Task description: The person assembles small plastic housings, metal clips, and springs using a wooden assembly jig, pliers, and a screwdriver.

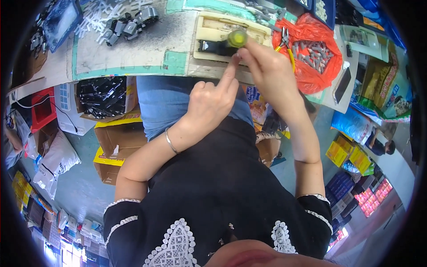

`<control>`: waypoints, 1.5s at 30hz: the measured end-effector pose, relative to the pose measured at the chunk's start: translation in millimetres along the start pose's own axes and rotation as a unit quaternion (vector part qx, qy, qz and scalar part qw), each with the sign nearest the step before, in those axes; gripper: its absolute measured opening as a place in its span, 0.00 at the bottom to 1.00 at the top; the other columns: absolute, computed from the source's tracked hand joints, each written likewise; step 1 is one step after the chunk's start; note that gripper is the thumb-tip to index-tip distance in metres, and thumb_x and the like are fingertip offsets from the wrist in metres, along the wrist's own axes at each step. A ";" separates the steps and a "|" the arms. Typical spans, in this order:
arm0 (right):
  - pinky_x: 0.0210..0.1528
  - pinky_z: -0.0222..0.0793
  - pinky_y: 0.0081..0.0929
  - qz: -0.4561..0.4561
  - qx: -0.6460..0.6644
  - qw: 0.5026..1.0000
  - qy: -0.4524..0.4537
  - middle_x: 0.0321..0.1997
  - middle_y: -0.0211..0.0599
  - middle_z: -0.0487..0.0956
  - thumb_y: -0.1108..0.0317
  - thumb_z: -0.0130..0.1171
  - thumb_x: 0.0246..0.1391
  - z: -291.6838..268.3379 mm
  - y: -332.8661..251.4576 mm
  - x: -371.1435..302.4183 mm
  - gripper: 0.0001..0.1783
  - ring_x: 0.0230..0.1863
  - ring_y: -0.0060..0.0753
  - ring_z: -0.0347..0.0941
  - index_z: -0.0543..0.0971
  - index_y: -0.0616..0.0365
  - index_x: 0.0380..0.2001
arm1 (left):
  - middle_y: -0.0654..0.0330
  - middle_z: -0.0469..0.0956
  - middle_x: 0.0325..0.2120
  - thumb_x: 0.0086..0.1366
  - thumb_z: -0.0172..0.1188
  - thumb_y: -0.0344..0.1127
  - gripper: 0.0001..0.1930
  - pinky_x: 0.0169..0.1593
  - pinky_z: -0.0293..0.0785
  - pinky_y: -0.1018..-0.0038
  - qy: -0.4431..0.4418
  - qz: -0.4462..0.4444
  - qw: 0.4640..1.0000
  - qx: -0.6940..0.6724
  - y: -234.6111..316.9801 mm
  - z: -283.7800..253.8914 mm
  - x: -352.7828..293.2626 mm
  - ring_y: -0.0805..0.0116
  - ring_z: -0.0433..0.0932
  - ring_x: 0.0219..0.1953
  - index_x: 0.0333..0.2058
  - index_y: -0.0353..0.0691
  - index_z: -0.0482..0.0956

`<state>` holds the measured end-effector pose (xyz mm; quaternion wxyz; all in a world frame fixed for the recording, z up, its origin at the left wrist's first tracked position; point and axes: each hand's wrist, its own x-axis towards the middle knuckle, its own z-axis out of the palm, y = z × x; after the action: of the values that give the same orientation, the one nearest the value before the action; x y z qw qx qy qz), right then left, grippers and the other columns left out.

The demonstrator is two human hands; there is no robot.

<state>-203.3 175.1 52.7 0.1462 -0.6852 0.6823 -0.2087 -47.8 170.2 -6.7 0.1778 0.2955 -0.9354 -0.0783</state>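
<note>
My right hand is closed with its fingertips on a translucent yellow-green screwdriver handle, seen end-on; its shaft is hidden. Under it, a long black plastic part lies in a cream-coloured fixture block at the table's front edge. My left hand reaches up with the index finger stretched toward the right end of the black part, close to my right fingertips. The other left fingers are bent, and I see nothing held in them. Whether that index fingertip touches the part is hard to make out.
Right of the fixture, yellow-handled pliers lie by a red plastic bag of small grey pieces. Metal parts and white plastic pieces lie at the back left. Below the table stands a box of black parts. A phone lies far right.
</note>
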 end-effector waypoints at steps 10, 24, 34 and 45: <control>0.24 0.69 0.35 -0.050 0.039 0.998 0.026 0.25 0.41 0.77 0.65 0.56 0.54 6.5 -18.8 11.9 0.17 0.25 0.43 0.75 0.75 0.56 0.46 | 0.58 0.71 0.52 0.48 0.55 0.33 0.08 0.19 0.62 0.77 -0.001 -0.009 1.000 -0.011 -0.3 7.2 -7.3 0.76 0.68 0.11 0.29 0.43 0.77; 0.38 0.67 0.33 0.231 -0.019 0.944 0.236 0.36 0.50 0.77 0.67 0.49 0.57 -49.6 75.8 -8.0 0.21 0.35 0.40 0.75 0.61 0.65 0.51 | 0.58 0.74 0.49 0.42 0.52 0.20 0.08 0.25 0.73 0.71 0.012 -0.046 0.955 -0.292 -23.0 -18.6 15.6 0.62 0.77 0.21 0.25 0.38 0.71; 0.46 0.66 0.43 0.267 -0.160 0.926 0.214 0.38 0.54 0.76 0.76 0.49 0.50 -73.1 185.7 -70.7 0.11 0.44 0.54 0.72 0.74 0.65 0.38 | 0.57 0.69 0.51 0.49 0.61 0.30 0.17 0.50 0.63 0.66 -0.015 0.086 0.992 -0.089 -46.0 -29.2 65.4 0.60 0.69 0.50 0.40 0.36 0.73; 0.44 0.66 0.42 0.218 -0.126 0.968 0.019 0.31 0.50 0.72 0.65 0.57 0.43 -41.3 85.5 -29.3 0.12 0.39 0.51 0.69 0.77 0.67 0.24 | 0.59 0.76 0.36 0.63 0.57 0.32 0.15 0.37 0.69 0.81 -0.072 -0.238 0.695 -0.675 -44.2 -43.0 73.3 0.77 0.74 0.35 0.46 0.32 0.70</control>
<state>-297.6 205.5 44.7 0.0871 -0.5289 0.8386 -0.0973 -64.1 89.9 42.9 0.2370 0.3022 -0.5399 -0.7490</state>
